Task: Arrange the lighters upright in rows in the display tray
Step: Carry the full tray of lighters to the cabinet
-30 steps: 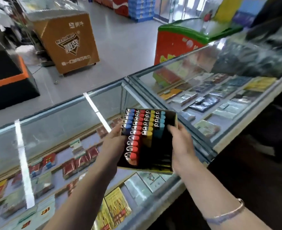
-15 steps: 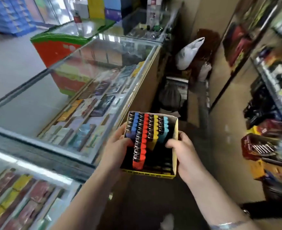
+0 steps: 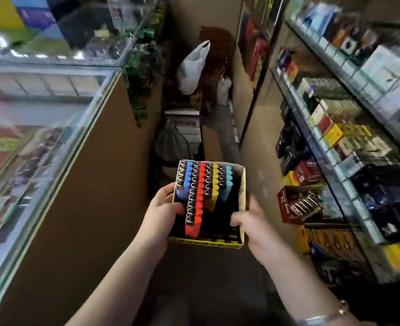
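I carry the yellow-rimmed cardboard display tray [image 3: 242,196] in the air in front of me. Lighters stand upright inside it in rows: dark blue [image 3: 187,182], red [image 3: 197,201], yellow [image 3: 213,187] and light blue [image 3: 227,182]. The red row is the longest; the tray's near right part is dark and holds none I can see. My left hand [image 3: 164,208] grips the left wall, thumb inside the tray. On the right wall my right hand [image 3: 250,222] grips too, its fingers curled over the rim.
A glass counter [image 3: 53,128] with a brown back panel runs along my left. Shelves of cigarette packs [image 3: 335,128] line the right. The narrow aisle ahead holds a white plastic bag [image 3: 194,67], a grey bag [image 3: 170,144] and boxes on the floor.
The view has swung right, from the glass counter top to the aisle behind it. The tray has stayed in both hands throughout, with the same rows of lighters.
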A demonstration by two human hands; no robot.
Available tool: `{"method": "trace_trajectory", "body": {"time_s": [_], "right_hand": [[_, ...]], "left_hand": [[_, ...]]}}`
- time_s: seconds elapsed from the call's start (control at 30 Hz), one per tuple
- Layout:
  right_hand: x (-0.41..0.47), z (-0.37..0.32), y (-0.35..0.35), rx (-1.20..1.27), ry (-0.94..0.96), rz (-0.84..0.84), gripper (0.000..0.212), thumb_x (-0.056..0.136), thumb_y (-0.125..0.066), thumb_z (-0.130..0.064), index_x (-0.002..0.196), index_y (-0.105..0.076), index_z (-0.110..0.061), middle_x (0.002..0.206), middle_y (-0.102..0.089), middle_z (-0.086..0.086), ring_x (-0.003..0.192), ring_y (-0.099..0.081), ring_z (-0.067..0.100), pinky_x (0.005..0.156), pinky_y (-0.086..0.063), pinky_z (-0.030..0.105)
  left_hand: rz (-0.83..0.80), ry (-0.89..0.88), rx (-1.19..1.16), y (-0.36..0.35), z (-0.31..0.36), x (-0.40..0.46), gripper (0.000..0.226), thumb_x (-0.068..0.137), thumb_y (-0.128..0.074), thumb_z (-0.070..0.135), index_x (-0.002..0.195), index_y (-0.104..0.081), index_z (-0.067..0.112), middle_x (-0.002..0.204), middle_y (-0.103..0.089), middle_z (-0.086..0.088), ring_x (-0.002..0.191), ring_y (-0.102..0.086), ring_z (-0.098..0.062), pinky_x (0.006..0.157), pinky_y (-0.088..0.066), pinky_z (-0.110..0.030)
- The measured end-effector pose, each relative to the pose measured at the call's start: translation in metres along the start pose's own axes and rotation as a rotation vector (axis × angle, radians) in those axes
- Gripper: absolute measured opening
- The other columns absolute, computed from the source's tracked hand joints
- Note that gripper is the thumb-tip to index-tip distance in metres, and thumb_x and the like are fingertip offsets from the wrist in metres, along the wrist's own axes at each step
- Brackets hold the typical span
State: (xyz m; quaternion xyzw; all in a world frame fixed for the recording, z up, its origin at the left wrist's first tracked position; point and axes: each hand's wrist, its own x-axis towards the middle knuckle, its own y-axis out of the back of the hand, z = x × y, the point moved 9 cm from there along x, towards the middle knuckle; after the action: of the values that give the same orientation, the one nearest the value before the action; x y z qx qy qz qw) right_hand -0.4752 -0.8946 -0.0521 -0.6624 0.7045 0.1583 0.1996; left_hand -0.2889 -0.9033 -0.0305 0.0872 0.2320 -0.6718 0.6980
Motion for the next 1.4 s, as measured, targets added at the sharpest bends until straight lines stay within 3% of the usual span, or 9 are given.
{"method": "trace_trajectory", "body": {"time_s": [0.23,0.4,0.63,0.8,0.93,1.07,1.23,1.3,1.4], "right_hand": [[0.087,-0.044,0.032,0.109,0.016,0.126,0.076,0.067,-0.045,0.016,0.12,-0.046,-0.039,0.106,-0.064,-0.002,0.098,-0.059,0.015,0.065,-0.05,0.029],[0.157,-0.083,0.045,0.198,0.011,0.217,0.072,0.073,-0.048,0.011,0.13,-0.044,-0.032,0.111,-0.064,0.001,0.102,-0.059,0.019,0.075,-0.05,0.036],[0.254,-0.121,0.078,0.257,-0.06,0.323,0.055,0.08,-0.056,-0.004,0.123,-0.05,-0.038,0.109,-0.065,-0.002,0.102,-0.06,0.022,0.092,-0.047,0.05],[0.339,-0.137,0.121,0.246,-0.178,0.337,0.071,0.078,-0.056,0.002,0.132,-0.037,-0.039,0.108,-0.06,-0.003,0.099,-0.059,0.021,0.071,-0.051,0.038],[0.419,-0.147,0.16,0.204,-0.264,0.354,0.049,0.075,-0.054,0.005,0.115,-0.052,-0.024,0.1,-0.063,0.002,0.093,-0.062,0.023,0.068,-0.054,0.037],[0.49,-0.156,0.203,0.125,-0.387,0.431,0.025,0.073,-0.052,0.007,0.092,-0.059,-0.009,0.077,-0.061,0.006,0.07,-0.058,0.02,0.042,-0.042,0.021],[0.58,-0.144,0.24,0.099,-0.439,0.488,0.028,0.078,-0.049,0.011,0.078,-0.05,-0.017,0.077,-0.058,0.007,0.07,-0.056,0.021,0.047,-0.041,0.024],[0.609,-0.131,0.245,0.109,-0.485,0.48,0.025,0.082,-0.048,0.008,0.086,-0.052,-0.017,0.081,-0.059,0.007,0.072,-0.057,0.022,0.045,-0.043,0.024],[0.651,-0.106,0.253,0.181,-0.557,0.463,0.031,0.086,-0.046,0.004,0.11,-0.052,-0.017,0.098,-0.062,0.011,0.085,-0.059,0.026,0.049,-0.047,0.026]], "left_hand": [[-0.208,0.007,0.09,-0.054,0.033,0.116,0.06,0.074,-0.041,-0.017,0.102,-0.067,0.029,0.102,-0.071,-0.006,0.096,-0.067,-0.026,0.083,-0.052,-0.043],[-0.386,0.003,0.154,-0.091,0.083,0.199,0.064,0.075,-0.039,-0.017,0.097,-0.069,0.036,0.101,-0.071,-0.005,0.093,-0.068,-0.023,0.066,-0.055,-0.033],[-0.412,0.085,0.23,-0.139,0.119,0.323,0.055,0.078,-0.042,-0.016,0.109,-0.06,0.026,0.095,-0.073,-0.002,0.08,-0.07,-0.019,0.056,-0.053,-0.026],[-0.475,0.123,0.246,-0.192,0.128,0.406,0.056,0.078,-0.038,-0.017,0.108,-0.065,0.022,0.094,-0.072,-0.009,0.074,-0.07,-0.019,0.053,-0.052,-0.024],[-0.46,0.128,0.271,-0.24,0.131,0.481,0.056,0.078,-0.039,-0.017,0.104,-0.068,0.023,0.093,-0.072,-0.01,0.072,-0.07,-0.017,0.053,-0.051,-0.023],[-0.377,0.169,0.325,-0.28,0.124,0.558,0.057,0.077,-0.037,-0.02,0.106,-0.068,0.019,0.09,-0.073,-0.01,0.068,-0.069,-0.016,0.052,-0.051,-0.021],[-0.436,0.231,0.447,-0.316,0.093,0.651,0.067,0.075,-0.035,-0.019,0.111,-0.063,0.03,0.094,-0.073,-0.003,0.084,-0.069,-0.02,0.065,-0.055,-0.032],[-0.443,0.24,0.548,-0.326,0.079,0.687,0.064,0.078,-0.035,-0.015,0.111,-0.059,0.034,0.096,-0.071,-0.001,0.087,-0.068,-0.02,0.074,-0.055,-0.036],[-0.453,0.218,0.697,-0.342,0.061,0.737,0.06,0.083,-0.036,-0.009,0.099,-0.052,0.046,0.087,-0.067,0.01,0.08,-0.067,-0.01,0.068,-0.054,-0.027]]}}
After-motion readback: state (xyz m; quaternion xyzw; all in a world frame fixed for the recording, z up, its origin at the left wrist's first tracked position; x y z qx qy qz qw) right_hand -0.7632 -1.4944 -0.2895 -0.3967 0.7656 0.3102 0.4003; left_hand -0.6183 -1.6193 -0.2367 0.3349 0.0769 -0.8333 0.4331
